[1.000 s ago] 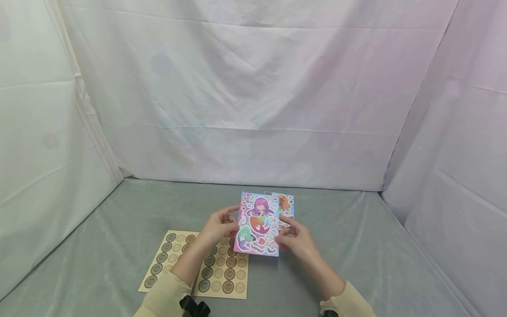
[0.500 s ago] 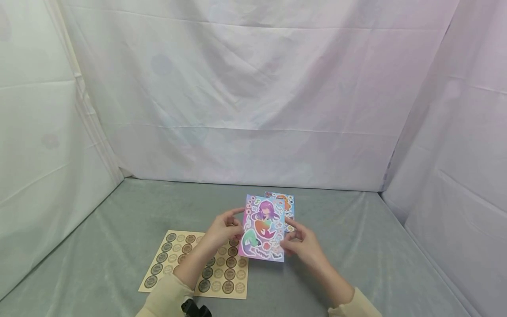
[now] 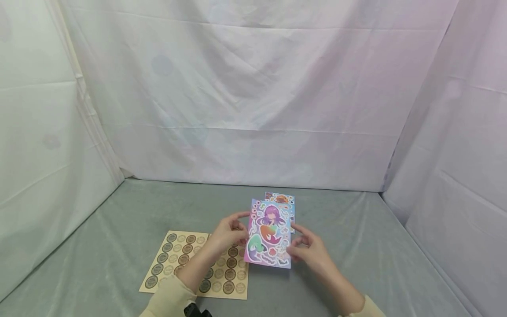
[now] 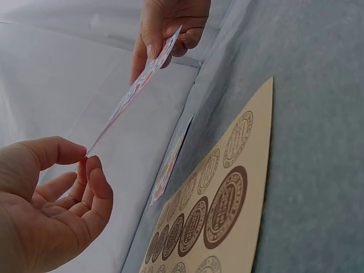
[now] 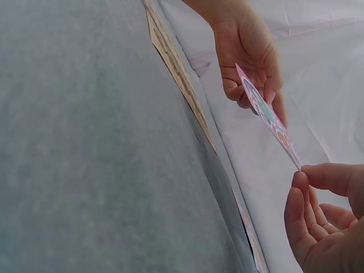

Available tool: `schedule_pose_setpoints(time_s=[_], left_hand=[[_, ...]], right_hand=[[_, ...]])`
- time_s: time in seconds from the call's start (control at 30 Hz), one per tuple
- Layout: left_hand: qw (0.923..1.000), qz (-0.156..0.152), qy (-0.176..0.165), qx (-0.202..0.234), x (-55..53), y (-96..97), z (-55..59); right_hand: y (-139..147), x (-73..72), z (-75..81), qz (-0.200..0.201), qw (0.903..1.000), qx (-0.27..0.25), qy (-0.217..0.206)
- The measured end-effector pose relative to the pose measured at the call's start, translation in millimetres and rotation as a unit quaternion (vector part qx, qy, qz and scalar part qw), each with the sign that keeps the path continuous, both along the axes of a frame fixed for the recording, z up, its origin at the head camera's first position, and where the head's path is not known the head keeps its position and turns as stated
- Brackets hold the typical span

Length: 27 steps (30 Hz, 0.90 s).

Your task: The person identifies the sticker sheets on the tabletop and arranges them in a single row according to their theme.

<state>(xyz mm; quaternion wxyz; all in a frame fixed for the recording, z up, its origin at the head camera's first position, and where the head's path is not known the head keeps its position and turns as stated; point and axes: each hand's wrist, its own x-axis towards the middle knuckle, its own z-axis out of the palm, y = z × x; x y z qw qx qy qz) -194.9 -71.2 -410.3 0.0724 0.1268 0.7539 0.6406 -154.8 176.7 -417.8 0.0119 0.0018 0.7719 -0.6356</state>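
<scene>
A mermaid sticker sheet (image 3: 269, 235), pink and blue with a purple-haired figure, is held above the table between both hands. My left hand (image 3: 229, 232) pinches its left edge between thumb and fingers, as the left wrist view also shows. Its right edge is pinched by my right hand (image 3: 310, 248); the right wrist view has the thumb and fingertips meeting on that edge. Behind it, a second blue sticker sheet (image 3: 285, 198) lies on the table, partly covered by the mermaid sheet in the head view.
Two tan sheets of round seal stickers (image 4: 227, 193) lie on the left of the grey cloth-covered table (image 3: 356, 255), partly behind the left forearm. White cloth walls (image 3: 245, 88) enclose the back and sides.
Both hands have moved right and slightly toward the person, carrying the mermaid sticker sheet with them. More of the blue sheet's upper part shows. The tan sheets stay put.
</scene>
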Motion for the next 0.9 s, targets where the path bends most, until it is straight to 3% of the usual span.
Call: schedule_pose_setpoints(time_s=[0.4,0.9], left_hand=[[0.999,-0.044,0.008,-0.002,5.1,5.9,-4.8],[0.9981,-0.058,0.002,-0.022,13.3,20.0,-11.0]], right_hand=[[16,10.2,-3.2,0.029,0.9995,0.009,-0.001],[32,19.7,-8.7,0.023,0.999,0.033,-0.019]])
